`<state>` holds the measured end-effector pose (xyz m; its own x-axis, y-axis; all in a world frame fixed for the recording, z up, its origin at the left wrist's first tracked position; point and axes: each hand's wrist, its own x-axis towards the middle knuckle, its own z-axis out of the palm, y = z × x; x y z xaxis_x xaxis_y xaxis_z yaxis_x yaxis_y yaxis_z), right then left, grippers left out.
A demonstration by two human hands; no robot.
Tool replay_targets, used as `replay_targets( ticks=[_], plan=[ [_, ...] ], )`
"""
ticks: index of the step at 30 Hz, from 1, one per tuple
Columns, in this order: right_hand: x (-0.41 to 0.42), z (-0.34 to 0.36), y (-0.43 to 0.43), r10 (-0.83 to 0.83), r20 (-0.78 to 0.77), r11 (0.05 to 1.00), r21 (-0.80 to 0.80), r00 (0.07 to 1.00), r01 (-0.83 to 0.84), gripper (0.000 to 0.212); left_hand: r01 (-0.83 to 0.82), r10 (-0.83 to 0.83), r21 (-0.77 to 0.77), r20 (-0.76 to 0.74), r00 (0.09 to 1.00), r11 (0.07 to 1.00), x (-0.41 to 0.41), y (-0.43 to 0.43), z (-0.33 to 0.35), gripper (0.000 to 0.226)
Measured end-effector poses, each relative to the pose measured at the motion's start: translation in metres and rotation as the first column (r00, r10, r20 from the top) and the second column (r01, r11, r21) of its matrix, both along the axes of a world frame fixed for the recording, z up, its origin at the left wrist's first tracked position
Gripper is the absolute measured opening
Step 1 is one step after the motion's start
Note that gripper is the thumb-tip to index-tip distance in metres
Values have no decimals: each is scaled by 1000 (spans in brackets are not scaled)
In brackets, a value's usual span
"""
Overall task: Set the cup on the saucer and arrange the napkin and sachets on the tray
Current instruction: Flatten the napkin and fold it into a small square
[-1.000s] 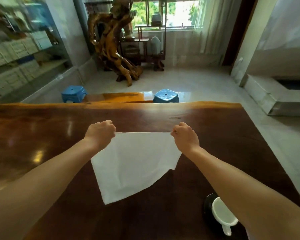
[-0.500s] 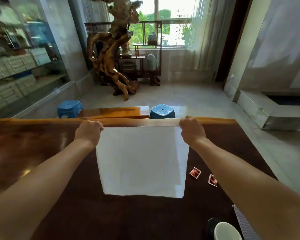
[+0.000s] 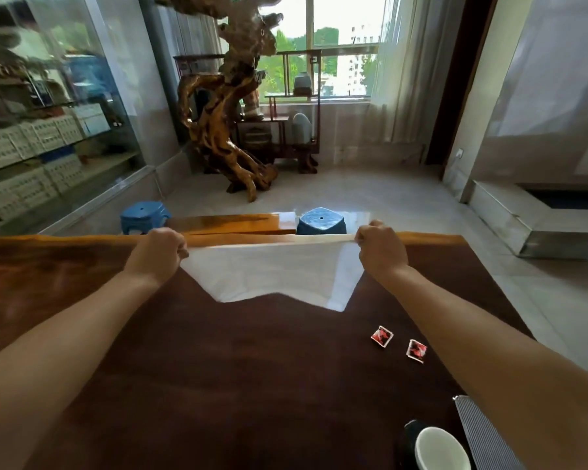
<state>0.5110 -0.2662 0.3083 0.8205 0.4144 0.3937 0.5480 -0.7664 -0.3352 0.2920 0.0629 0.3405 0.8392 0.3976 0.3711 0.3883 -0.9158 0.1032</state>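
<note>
A white napkin [image 3: 269,273] hangs stretched between my hands above the far part of the dark wooden table [image 3: 218,385]. My left hand [image 3: 158,251] grips its left top corner and my right hand [image 3: 381,251] grips the right one. The cloth's lower edge sags unevenly. Two small red sachets [image 3: 382,336] [image 3: 416,350] lie on the table under my right forearm. A white cup [image 3: 440,449] stands on a dark saucer [image 3: 411,435] at the bottom right. Beside it shows the ridged grey edge of a tray [image 3: 479,432], mostly hidden by my arm.
Beyond the table's far edge stand two blue stools [image 3: 145,217] [image 3: 321,222] and a wooden bench [image 3: 231,223]. A large root carving [image 3: 228,123] and a shelf stand by the window. A glass cabinet [image 3: 48,130] lines the left wall.
My hands have moved the napkin farther away and up, pulling it taut. The cloth, which hung full length half a second ago, now shows shorter with its lower edge swung up.
</note>
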Motion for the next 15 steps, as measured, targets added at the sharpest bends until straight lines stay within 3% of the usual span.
replay_targets(
  ticks=[6,15],
  plan=[
    [-64,-89,-38,-17,-300,977,-208,954,-49,21,-100,68,-60,-393,917,993,-70,-39,-95,23],
    [-172,-217,-84,-46,-558,874,-423,829,-237,23,-178,-17,-279,-579,815,944,-166,-91,-221,8]
  ],
)
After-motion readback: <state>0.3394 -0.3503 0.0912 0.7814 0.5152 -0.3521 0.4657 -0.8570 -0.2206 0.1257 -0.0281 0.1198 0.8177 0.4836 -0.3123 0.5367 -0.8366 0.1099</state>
